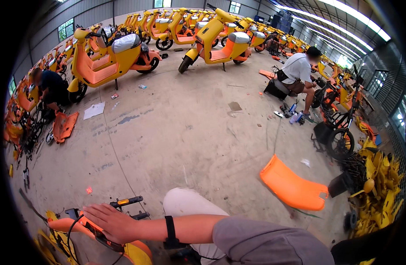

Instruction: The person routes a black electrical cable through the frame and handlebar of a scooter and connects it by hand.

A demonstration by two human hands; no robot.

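Observation:
My right hand (108, 221) reaches across to the lower left and lies flat, fingers stretched out, on the orange and yellow front of a scooter (132, 251). A black cable runs under the fingers. Just beyond the fingertips a black handlebar grip with a yellow band (128, 202) sticks out. A black band sits on my wrist, and the sleeve is grey. My knee (185, 203) in light trousers shows behind the forearm. My left hand is out of sight.
An orange body panel (293, 187) lies on the concrete floor to the right. A heap of yellow parts (379, 190) and a stripped black scooter frame (340, 128) stand at the right edge. Two people (298, 70) (50, 88) work on scooters. Rows of yellow scooters (212, 39) fill the back.

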